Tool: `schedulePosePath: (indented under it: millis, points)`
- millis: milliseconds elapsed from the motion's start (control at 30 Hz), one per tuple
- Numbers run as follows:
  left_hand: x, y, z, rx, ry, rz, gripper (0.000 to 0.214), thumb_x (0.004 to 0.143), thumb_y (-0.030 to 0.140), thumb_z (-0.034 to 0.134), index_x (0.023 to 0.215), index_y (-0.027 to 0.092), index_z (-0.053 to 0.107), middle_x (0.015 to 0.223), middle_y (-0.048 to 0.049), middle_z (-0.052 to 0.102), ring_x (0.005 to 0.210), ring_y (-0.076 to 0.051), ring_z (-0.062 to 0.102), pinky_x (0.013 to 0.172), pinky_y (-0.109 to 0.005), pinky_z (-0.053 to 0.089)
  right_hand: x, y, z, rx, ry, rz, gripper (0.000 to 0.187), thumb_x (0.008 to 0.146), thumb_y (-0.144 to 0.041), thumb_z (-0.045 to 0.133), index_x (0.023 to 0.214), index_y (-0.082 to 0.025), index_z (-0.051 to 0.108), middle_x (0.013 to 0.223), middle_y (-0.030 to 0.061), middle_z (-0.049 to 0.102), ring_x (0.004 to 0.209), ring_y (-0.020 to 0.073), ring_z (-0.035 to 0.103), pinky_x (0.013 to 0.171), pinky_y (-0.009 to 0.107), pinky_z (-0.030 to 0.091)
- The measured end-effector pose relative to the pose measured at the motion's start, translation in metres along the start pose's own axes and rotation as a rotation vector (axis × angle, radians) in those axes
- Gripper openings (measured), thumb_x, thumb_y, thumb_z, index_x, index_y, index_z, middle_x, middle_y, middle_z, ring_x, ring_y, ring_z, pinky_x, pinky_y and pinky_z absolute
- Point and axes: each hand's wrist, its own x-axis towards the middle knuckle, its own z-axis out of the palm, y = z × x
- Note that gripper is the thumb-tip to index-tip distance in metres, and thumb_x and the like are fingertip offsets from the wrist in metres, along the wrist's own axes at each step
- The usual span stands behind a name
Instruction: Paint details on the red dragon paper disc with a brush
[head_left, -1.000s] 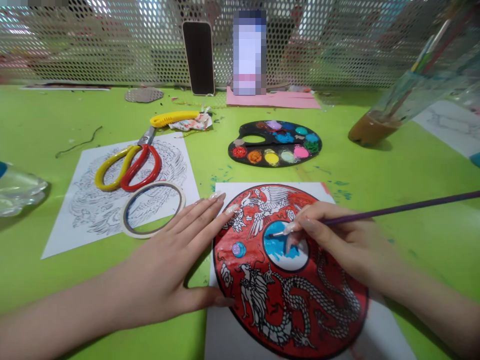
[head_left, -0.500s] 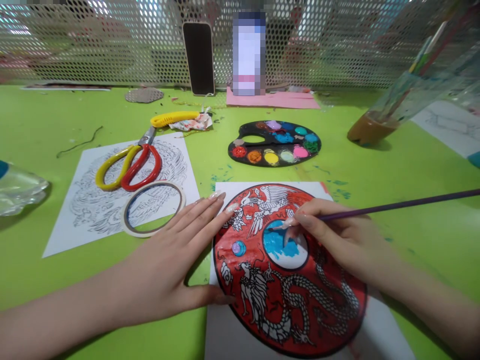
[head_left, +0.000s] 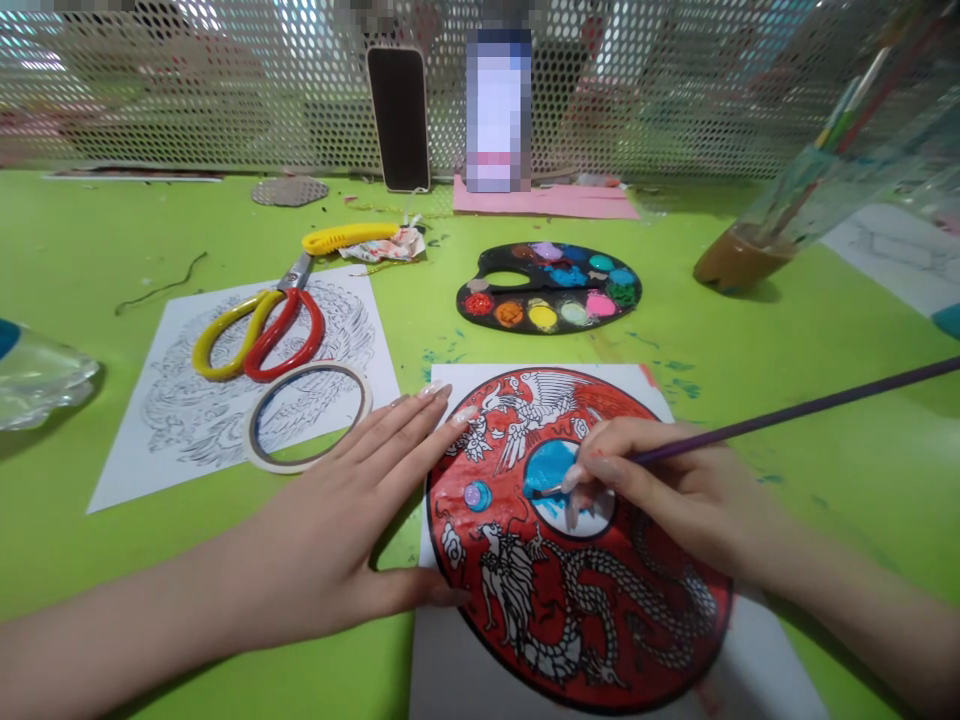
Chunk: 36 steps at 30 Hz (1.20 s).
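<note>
A round red picture with a dragon and a phoenix lies on white paper on the green table. Its central circle is partly covered in blue paint, with white showing at the lower right. My right hand pinches a purple-handled paintbrush, its tip touching the left side of that circle. Stretched flat, my left hand rests with fingertips and thumb on the picture's left edge. Beyond the picture sits a black paint palette holding several colours.
Left, scissors and a tape roll lie on a line drawing, near a yellow cutter. A cup of brown water with brushes stands right. Two phones, one dark, lean on the perforated screen.
My right hand has shifted slightly down with the paintbrush, its tip moving from the circle's upper part to its left side. More blue covers the circle's upper left. My left hand stays put.
</note>
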Motion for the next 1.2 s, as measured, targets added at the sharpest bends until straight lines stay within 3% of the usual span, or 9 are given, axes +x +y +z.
schedulePosePath:
  millis: [133,433,700,967,1200]
  points:
    - [0.0001,0.0000,-0.0002,0.015,0.016,0.006,0.095,0.087,0.066,0.052,0.156,0.023,0.003,0.163,-0.0114,0.016,0.146,-0.034,0.028,0.113,-0.055,0.039,0.0012,0.0024,-0.0003,0.014,0.024,-0.033,0.031,0.096,-0.042,0.057,0.076,-0.020,0.066,0.072,0.0011,0.066,0.066,0.0102,0.063,0.062,0.019,0.052]
    - [0.0008,-0.0008,0.0027,0.054,0.062,0.025,0.092,0.088,0.069,0.048,0.156,0.021,0.009,0.162,-0.0109,0.019,0.146,-0.033,0.030,0.108,-0.055,0.045,0.0048,0.0022,-0.0005,-0.074,0.213,-0.026,0.030,0.095,-0.045,0.057,0.078,-0.024,0.068,0.068,-0.0012,0.071,0.064,0.0090,0.068,0.064,0.017,0.054]
    - [0.0008,-0.0010,-0.0004,0.085,0.063,0.050,0.093,0.087,0.069,0.048,0.155,0.017,0.011,0.160,-0.0159,0.023,0.142,-0.036,0.035,0.101,-0.057,0.050,0.0029,-0.0012,-0.0014,0.089,0.348,-0.126,0.023,0.097,-0.035,0.057,0.080,-0.021,0.064,0.060,-0.0025,0.066,0.053,0.0074,0.065,0.054,0.015,0.054]
    - [0.0022,-0.0024,0.0009,-0.016,0.012,0.009,0.097,0.085,0.072,0.051,0.156,0.025,0.004,0.163,-0.0117,0.016,0.147,-0.035,0.025,0.111,-0.058,0.040,0.0002,0.0041,-0.0032,0.079,0.333,-0.181,0.023,0.102,-0.034,0.049,0.088,-0.025,0.064,0.067,-0.0056,0.066,0.061,0.0062,0.066,0.064,0.015,0.056]
    - [-0.0051,-0.0070,0.0033,-0.138,0.068,-0.010,0.092,0.087,0.070,0.050,0.155,0.033,0.000,0.164,-0.0062,0.014,0.149,-0.034,0.018,0.114,-0.057,0.035,-0.0014,0.0044,-0.0051,0.070,0.301,-0.140,0.026,0.101,-0.040,0.048,0.085,-0.025,0.061,0.065,-0.0055,0.066,0.060,0.0060,0.066,0.064,0.013,0.055]
